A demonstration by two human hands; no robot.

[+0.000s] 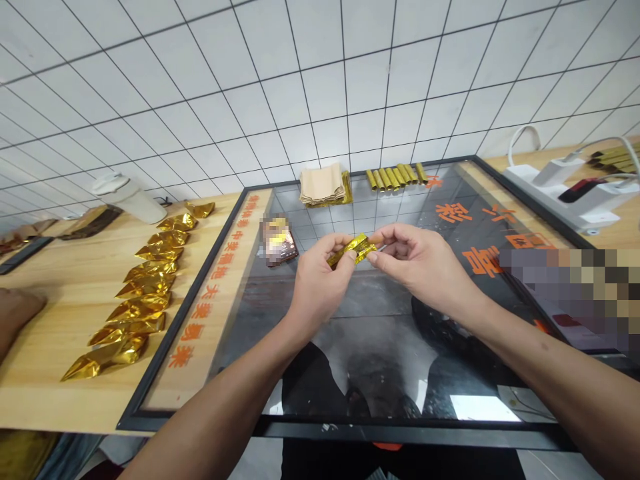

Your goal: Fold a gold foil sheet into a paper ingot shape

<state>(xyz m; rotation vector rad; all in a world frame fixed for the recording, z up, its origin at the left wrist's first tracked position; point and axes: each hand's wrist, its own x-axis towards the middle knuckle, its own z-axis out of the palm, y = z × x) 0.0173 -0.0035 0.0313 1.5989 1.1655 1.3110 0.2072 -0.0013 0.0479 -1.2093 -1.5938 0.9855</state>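
Over the dark glass panel, a small roll of shiny gold foil (361, 245) is held between my two hands. My left hand (320, 277) is closed around its left part, thumb pressed on top. The thumb and fingertips of my right hand (417, 259) pinch at the foil's right end. Whether anything lies inside the foil is hidden. Beyond my hands, a stack of brown paper sheets (321, 185) rests at the panel's back edge. Several slim gold tubes (393, 178) lie in a row to its right.
Several twisted gold foil packets (145, 285) line the wooden table (45, 393) left of the black frame (187, 310). A phone (287, 253) lies on the glass. At right are a power strip (547, 197) and a pixelated device (565, 313). Another person's hand (17, 317) rests far left, near a jar (137, 200).
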